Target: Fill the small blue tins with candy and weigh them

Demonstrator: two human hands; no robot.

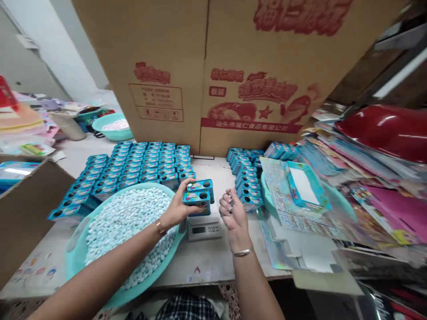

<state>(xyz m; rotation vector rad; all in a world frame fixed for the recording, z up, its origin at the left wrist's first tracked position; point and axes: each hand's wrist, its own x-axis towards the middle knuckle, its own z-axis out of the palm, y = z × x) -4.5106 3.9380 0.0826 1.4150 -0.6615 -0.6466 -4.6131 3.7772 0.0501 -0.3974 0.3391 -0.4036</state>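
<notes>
Two teal candy boxes [196, 197]: held one behind the other, dark round spots up, nr middle of tabletop [203, 264].
L hand [182, 202]: clamped on both boxes.
R hand [233, 211]: fingers curled in, just right of boxes, apart from them; can't tell if it grips anything.
Step in hand: prob. handling the pair by the scale.
Next move: likely calls for a level hold, both boxes kept together, R hand clear of the right-side row.
White digital scale [204, 230]: nearer front edge, by the boxes; can't tell if touching.
Teal tub [74, 251]: front-left, w/ pale blue & white candies [130, 231].
Box block [128, 164]: many rows, left half toward rear edge.
Box row [248, 186]: right of R hand, running rearward.
Shipping carton [187, 44]: rear edge, upright, red print.
Right edge: holographic sheet [283, 204], paper stack [336, 160], glossy red object [387, 129] above.
Room, left: cardboard box [26, 222] at front-left corner; smaller teal bowl [125, 134] farther back; pale wall behind.
</notes>
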